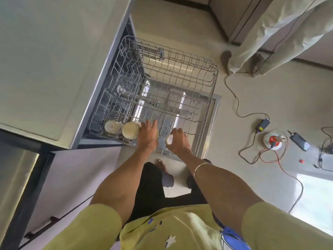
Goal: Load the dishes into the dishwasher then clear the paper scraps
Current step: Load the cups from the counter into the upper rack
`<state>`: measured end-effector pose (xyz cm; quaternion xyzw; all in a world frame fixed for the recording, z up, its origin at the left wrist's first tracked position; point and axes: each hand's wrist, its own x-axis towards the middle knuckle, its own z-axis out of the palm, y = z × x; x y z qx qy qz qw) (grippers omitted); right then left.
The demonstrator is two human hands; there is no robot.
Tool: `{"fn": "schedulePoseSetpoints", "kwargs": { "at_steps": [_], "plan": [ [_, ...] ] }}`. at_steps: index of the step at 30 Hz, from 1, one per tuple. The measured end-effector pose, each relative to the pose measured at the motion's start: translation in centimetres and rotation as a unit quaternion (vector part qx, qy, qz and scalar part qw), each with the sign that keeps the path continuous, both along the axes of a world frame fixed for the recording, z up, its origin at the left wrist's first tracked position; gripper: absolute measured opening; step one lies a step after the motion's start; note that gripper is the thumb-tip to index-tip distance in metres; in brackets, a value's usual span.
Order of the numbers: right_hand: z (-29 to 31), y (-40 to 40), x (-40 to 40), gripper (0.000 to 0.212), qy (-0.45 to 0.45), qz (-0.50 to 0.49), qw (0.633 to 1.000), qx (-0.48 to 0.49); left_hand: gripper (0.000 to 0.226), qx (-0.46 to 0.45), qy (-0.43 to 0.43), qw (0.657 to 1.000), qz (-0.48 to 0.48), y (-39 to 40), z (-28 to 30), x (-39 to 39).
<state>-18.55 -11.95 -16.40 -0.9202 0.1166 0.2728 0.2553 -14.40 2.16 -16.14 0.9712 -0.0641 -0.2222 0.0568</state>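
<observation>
The dishwasher's grey wire rack (198, 74) is pulled out over the open door. Two pale cups sit in its near left corner: a small white cup (111, 126) and a cream cup (130, 130) beside it. My left hand (148, 134) rests over a third cream cup (157, 134) just right of those; most of that cup is hidden by the hand. My right hand (177, 141) hovers over the rack's near edge, gripping a small white cup (169, 139) whose rim points toward me.
A pale countertop (54, 60) runs along the left above the dishwasher. Another person's legs (255, 51) stand on the floor at the upper right. Cables, a power adapter (264, 124), a round socket reel (273, 140) and a phone (300, 141) lie on the floor right.
</observation>
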Motion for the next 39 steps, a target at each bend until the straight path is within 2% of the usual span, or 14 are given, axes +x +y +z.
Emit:
{"fn": "schedulePoseSetpoints", "kwargs": {
  "at_steps": [3,7,10,13,17,22,26,28,32,39],
  "plan": [
    [-1.1,0.5,0.0,0.085,0.016,-0.016,1.000,0.014,0.079,0.029,-0.013,0.999,-0.014,0.5,-1.2,-0.4],
    [-2.0,1.1,-0.3,0.074,0.032,-0.025,0.999,0.030,0.077,0.055,-0.010,0.998,-0.010,0.4,-1.6,-0.7],
    [-2.3,1.4,-0.4,0.067,0.033,-0.041,0.997,0.053,0.085,0.064,-0.003,0.998,-0.015,0.2,-1.6,-0.5],
    [-2.3,1.4,-0.4,0.058,0.055,-0.060,0.993,0.083,0.084,0.060,0.011,0.998,-0.021,0.3,-1.6,-0.7],
    [-1.7,1.0,-0.2,0.059,0.090,-0.049,0.993,0.063,0.078,0.034,0.025,0.999,-0.007,0.3,-1.1,-0.3],
    [-0.7,-0.6,-0.1,0.054,0.100,-0.053,0.992,0.059,0.096,0.009,0.074,0.997,0.010,0.5,-0.6,0.4],
    [1.1,-2.4,-0.2,0.048,0.085,-0.049,0.994,0.046,0.101,0.001,0.057,0.998,-0.004,0.8,0.6,-0.2],
    [2.5,-3.2,-0.3,0.044,0.078,-0.037,0.995,0.041,0.093,-0.006,0.040,0.999,0.004,0.6,1.9,-0.8],
    [5.7,-3.9,-0.3,0.039,0.044,-0.005,0.999,0.023,0.057,-0.025,-0.008,0.999,0.025,-0.4,4.5,-1.8],
    [11.6,-5.2,0.3,0.032,0.007,0.041,0.999,0.012,0.055,-0.042,0.013,0.996,0.075,-2.7,9.4,-3.3]
  ]
}}
